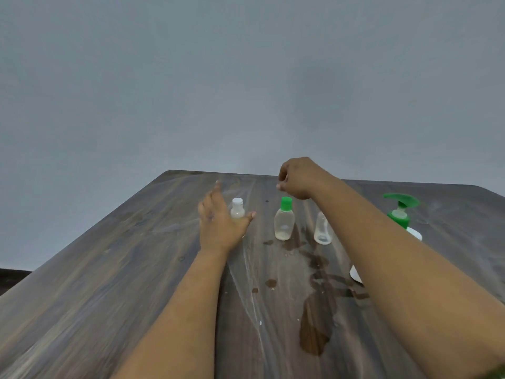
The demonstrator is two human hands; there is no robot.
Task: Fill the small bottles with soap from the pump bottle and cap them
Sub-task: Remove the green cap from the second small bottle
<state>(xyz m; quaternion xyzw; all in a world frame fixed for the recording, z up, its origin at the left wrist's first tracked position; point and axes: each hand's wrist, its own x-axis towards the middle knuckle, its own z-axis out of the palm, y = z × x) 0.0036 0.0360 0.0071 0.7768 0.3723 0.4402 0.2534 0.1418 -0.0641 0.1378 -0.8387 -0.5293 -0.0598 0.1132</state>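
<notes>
Three small clear bottles stand in a row on the dark wooden table. The left one has a white cap, and my left hand is open around its near side. The middle bottle wears a green cap and holds a little liquid at the bottom. My right hand hovers just above that cap with fingers curled and nothing visible in them. The third bottle is partly hidden behind my right forearm. The green pump bottle stands at the right.
Wet spills and smears spread over the table in front of the bottles. A white object peeks out from under my right forearm. A grey wall stands close behind the table's far edge.
</notes>
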